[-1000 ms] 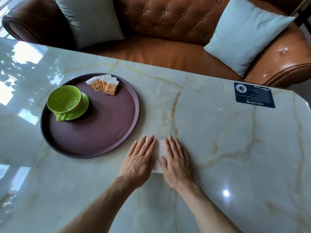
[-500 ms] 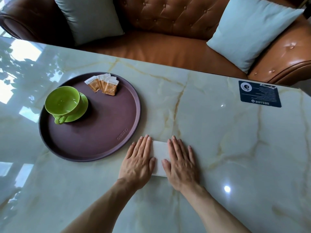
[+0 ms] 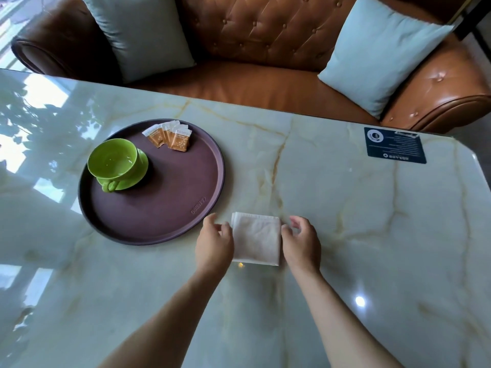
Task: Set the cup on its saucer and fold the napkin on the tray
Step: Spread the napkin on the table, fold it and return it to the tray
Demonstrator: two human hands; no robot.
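A folded white napkin [image 3: 256,238] lies flat on the marble table, just right of the round brown tray [image 3: 170,208]. My left hand [image 3: 214,243] rests at the napkin's left edge and my right hand [image 3: 300,240] at its right edge, fingers curled and touching the sides. Neither hand has lifted it. On the tray's left part a green cup [image 3: 113,158] stands upright on its green saucer [image 3: 132,179], handle toward me.
Several orange sugar sachets [image 3: 170,136] lie at the tray's far side. A dark blue card [image 3: 395,145] is stuck near the table's far right corner. Behind the table is a brown leather sofa [image 3: 265,43] with two pale blue cushions.
Both hands were pressing flat on top of the napkin. They have slid apart to its left and right edges, uncovering the folded square.
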